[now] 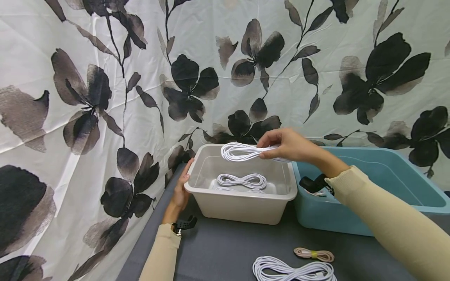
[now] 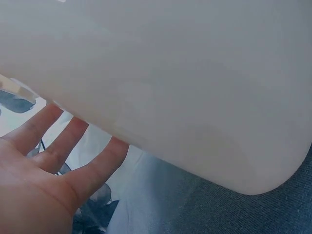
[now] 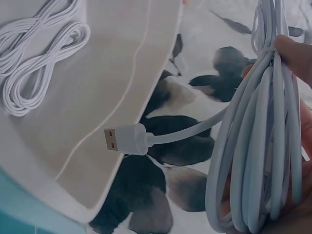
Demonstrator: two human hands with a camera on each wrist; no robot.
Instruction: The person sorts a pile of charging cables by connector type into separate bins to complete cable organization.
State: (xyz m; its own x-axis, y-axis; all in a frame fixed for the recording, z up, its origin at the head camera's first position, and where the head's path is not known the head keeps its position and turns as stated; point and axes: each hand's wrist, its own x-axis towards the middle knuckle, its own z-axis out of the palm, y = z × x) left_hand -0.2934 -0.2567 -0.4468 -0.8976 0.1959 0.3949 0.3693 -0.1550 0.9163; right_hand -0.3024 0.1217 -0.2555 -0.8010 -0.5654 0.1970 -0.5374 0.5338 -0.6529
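My right hand (image 1: 290, 145) pinches a coiled white USB cable (image 1: 240, 152) at its tied middle, above the beige bin (image 1: 242, 201). In the right wrist view, the cable's USB plug (image 3: 126, 139) sticks out on a short free end. Inside the bin lie white coiled cables (image 1: 242, 180), bundled in figure-eight loops. My left hand (image 1: 181, 192) touches the bin's left side near the rim. Its fingers (image 2: 100, 168) reach out fairly straight against the wall in the left wrist view, with the fingertips hidden behind it.
A blue bin (image 1: 330, 216) stands right beside the beige one, under my right forearm. On the dark grey table (image 1: 225, 249) in front lie a larger white coiled cable (image 1: 293, 269) and a small pinkish bundle (image 1: 314, 254) with a yellow tie. Floral fabric (image 1: 197, 47) hangs behind and on the left.
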